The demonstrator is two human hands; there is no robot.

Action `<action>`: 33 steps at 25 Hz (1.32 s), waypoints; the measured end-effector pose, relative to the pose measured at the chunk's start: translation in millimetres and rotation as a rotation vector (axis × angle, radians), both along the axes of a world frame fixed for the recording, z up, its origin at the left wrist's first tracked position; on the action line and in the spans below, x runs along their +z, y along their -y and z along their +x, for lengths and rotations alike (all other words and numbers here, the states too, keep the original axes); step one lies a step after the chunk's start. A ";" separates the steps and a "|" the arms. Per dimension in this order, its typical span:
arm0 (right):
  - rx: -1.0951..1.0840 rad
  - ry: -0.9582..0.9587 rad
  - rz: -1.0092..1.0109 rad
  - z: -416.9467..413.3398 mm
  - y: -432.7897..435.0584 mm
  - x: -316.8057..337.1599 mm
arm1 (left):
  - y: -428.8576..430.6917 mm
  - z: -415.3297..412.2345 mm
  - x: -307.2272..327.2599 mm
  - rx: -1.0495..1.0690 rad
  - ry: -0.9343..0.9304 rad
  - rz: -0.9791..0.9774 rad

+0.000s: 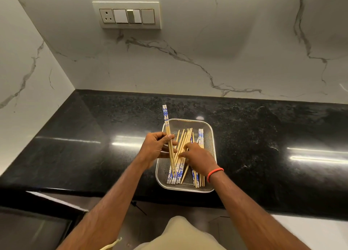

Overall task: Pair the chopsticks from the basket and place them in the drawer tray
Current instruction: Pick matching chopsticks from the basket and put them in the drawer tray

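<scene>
Blue-topped bamboo chopsticks (168,131): left hand (156,147) grips a pair; right hand (199,158), fingers (183,154) spread, sorts the steel mesh basket (188,120); drawer probably next.

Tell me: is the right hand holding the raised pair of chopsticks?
No, the left hand grips the raised pair, while the right hand rests on the loose chopsticks in the basket.

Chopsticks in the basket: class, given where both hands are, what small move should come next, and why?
Probably the right hand should pinch one chopstick out of the pile. Its spread fingers rest on that pile inside the basket, while the left hand grips a blue-ended pair, so more chopsticks remain to be matched.
</scene>
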State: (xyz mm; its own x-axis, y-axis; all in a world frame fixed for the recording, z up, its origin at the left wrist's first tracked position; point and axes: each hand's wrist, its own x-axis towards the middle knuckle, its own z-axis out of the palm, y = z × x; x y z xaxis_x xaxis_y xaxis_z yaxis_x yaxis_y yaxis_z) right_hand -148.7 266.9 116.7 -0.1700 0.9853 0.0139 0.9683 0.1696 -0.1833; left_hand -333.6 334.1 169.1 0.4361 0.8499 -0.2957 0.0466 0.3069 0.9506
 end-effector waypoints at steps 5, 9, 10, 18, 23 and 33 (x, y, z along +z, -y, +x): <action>0.087 0.122 0.074 -0.7 -2.0 4.6 | -0.9 1.4 -2.0 0.000 -0.021 -0.017; 0.098 0.147 0.107 6.6 1.1 4.6 | -0.4 3.7 -2.6 -0.007 -0.039 -0.028; 0.109 0.142 0.111 8.3 1.2 4.9 | -0.3 4.2 -2.5 -0.007 -0.041 -0.030; -0.172 -0.394 0.330 32.2 10.0 42.1 | -2.8 2.6 1.9 0.019 0.016 -0.080; -0.191 -0.132 0.333 40.0 18.1 67.3 | -6.0 7.3 4.9 0.004 0.109 -0.102; -0.656 -0.930 0.240 12.3 15.1 74.5 | -4.1 16.9 1.8 -0.027 0.133 -0.090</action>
